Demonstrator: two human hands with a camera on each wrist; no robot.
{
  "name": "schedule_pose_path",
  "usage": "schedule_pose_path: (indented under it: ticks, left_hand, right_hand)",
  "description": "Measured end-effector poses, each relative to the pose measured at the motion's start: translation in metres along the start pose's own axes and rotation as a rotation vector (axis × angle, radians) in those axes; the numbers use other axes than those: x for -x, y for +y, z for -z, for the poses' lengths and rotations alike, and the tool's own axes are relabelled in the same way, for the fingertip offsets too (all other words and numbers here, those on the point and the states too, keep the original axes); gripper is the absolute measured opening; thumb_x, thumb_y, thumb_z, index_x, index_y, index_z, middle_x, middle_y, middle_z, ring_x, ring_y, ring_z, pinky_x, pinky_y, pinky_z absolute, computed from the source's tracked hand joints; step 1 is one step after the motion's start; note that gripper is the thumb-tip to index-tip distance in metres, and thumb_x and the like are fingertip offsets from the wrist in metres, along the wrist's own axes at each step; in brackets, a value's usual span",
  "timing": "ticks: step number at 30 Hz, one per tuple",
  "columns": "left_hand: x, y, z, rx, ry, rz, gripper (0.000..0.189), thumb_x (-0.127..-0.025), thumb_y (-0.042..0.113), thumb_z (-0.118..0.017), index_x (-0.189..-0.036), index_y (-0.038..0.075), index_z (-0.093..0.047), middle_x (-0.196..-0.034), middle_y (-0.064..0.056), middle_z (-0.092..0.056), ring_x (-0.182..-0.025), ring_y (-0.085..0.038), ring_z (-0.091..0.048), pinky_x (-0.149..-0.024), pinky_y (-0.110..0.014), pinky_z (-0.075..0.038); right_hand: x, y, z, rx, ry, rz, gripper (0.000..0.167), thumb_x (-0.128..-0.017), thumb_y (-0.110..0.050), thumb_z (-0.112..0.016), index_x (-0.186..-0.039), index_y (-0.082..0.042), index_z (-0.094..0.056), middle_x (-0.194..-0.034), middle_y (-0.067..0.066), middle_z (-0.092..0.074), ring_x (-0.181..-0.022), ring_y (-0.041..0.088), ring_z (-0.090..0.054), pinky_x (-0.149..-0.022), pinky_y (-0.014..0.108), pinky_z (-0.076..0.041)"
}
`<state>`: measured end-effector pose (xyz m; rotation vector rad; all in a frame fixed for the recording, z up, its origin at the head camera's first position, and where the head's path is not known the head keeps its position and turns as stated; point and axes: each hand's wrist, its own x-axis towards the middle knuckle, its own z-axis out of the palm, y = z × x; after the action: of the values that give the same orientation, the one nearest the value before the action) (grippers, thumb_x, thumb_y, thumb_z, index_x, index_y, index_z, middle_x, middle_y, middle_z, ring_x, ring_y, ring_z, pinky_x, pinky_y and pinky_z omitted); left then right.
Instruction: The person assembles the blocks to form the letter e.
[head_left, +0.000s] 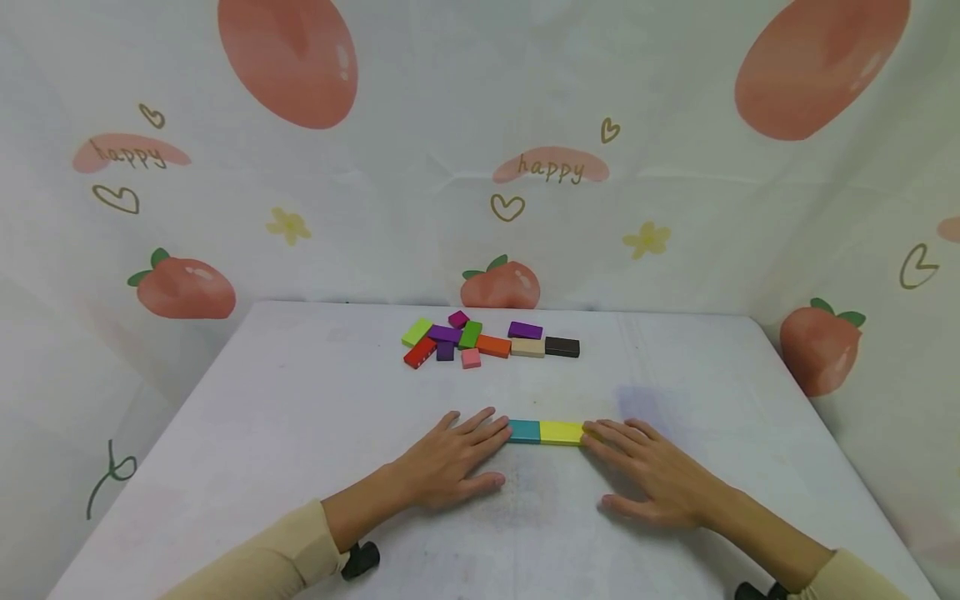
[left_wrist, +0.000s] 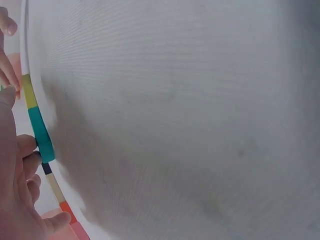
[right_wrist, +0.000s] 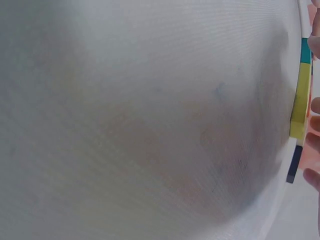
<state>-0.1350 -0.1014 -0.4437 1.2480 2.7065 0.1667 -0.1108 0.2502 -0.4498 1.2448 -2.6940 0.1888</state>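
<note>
Your left hand, fingers extended, touched flat oblong teal block's 9-o'clock end | your right hand, likewise, touched abutting yellow block's 3-o'clock end | cuboid blocks lay toward 11 o'clock

The left arm and right arm extended forward, angled inward. The left hand and right hand were palm down and apart, fingers outstretched toward each other, thumbs spread.
</note>
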Motion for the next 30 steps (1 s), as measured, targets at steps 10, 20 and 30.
schedule_pose_path:
  ticks: [10,20,30]
  left_hand:
    - [-0.011,-0.013,0.011,0.058,0.064,0.037,0.066,-0.102,0.057,-0.039,-0.157,0.022,-0.033,-0.162,0.001,-0.029,-0.152,-0.023,-0.018,-0.112,-0.060,-0.031]
    - [-0.036,-0.060,0.021,0.035,0.140,0.286,0.069,-0.100,0.052,-0.047,-0.157,0.016,-0.032,-0.162,-0.004,-0.029,-0.150,-0.027,-0.023,-0.113,-0.064,-0.025]
    - [-0.037,-0.077,0.023,0.093,0.038,0.342,0.066,-0.103,0.052,-0.041,-0.157,0.017,-0.030,-0.163,-0.005,-0.026,-0.152,-0.030,-0.015,-0.116,-0.064,-0.015]
  right_hand:
    - [-0.002,0.001,0.003,-0.035,-0.019,0.001,0.070,-0.090,-0.054,-0.065,-0.146,-0.015,-0.051,-0.151,0.002,-0.048,-0.137,0.021,-0.046,-0.105,0.052,-0.041]
    - [-0.009,0.003,0.009,-0.064,-0.049,-0.013,0.063,-0.088,-0.047,-0.070,-0.141,-0.014,-0.058,-0.145,0.000,-0.055,-0.131,0.019,-0.053,-0.100,0.050,-0.045]
    - [-0.010,0.002,0.011,-0.068,-0.076,-0.040,0.063,-0.086,-0.046,-0.071,-0.139,-0.015,-0.060,-0.145,0.000,-0.055,-0.130,0.020,-0.054,-0.099,0.051,-0.047]
